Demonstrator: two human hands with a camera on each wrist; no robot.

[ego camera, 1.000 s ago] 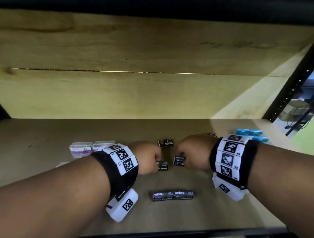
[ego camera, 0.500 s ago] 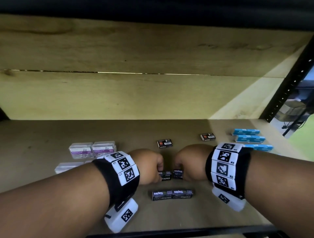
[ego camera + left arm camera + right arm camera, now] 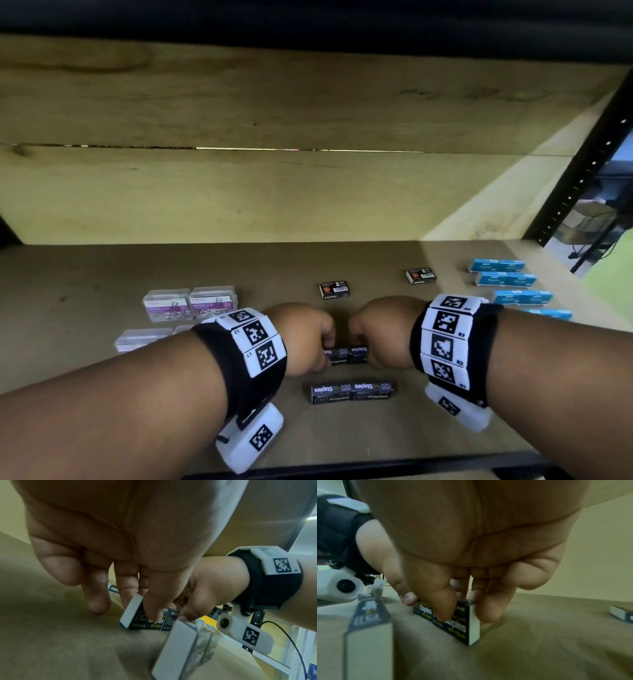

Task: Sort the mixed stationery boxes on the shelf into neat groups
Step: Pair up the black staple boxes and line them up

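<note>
1. Left hand [image 3: 305, 337]: thumb and fingers curled, pinching the left black staple box [image 3: 336, 356] near the middle of the shelf [image 3: 428, 431]; thumb pressed on the near long face, fingers on the far side, as seen from the left wrist.
2. Right hand [image 3: 380, 330]: thumb and fingers curled, pinching the right black staple box [image 3: 359, 353]; thumb on the near face, fingertips over the top far edge, as seen from the right wrist.
3. Two held boxes: small, black, white word "Staples" and a yellow line of print on the long side, plain white end flaps; set end to end, touching, bottoms on the shelf board.
4. Front pair of black staple boxes [image 3: 352, 392]: same print, end to end in one line, lying just in front of the held pair, parallel to it, with a gap between.
5. Further back: two more small black boxes with a red mark, one [image 3: 335, 289] behind the hands, the other [image 3: 421, 275] to the right, well apart.
6. Left side: clear paper clip boxes [image 3: 190, 305] with purple labels, two side by side, touching; more clear boxes [image 3: 142, 339] nearer, partly hidden by the left arm.
7. Right side: blue boxes [image 3: 505, 279] in a column, one behind another, the nearest partly hidden by the right arm.
</note>
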